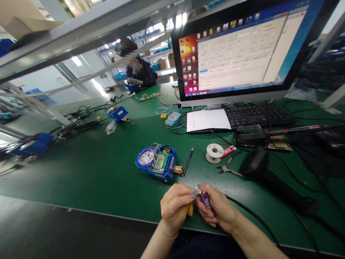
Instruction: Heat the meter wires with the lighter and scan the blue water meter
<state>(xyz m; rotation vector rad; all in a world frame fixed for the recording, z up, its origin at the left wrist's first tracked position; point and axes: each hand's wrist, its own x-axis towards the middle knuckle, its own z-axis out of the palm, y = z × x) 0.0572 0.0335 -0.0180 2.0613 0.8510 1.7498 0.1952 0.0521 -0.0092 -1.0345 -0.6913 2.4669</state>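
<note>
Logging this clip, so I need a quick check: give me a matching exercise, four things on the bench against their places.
Things:
1. blue meter
2. purple cylinder
3. white paper
4. solder spool

Places:
A. left of the keyboard, under the monitor
B. between the left hand and right hand
C. on the green mat, just beyond both hands
D. beside the red label, near the pliers

Pairs: 1-C, 2-B, 3-A, 4-D

The bench (pixel 81 172) is deep green. The meter (pixel 157 162) is bright blue — white dial, brass fitting. The battery (pixel 205 200) is purple with white lettering; the solder spool (pixel 214 152) white, the keyboard (pixel 256 116) black.
</note>
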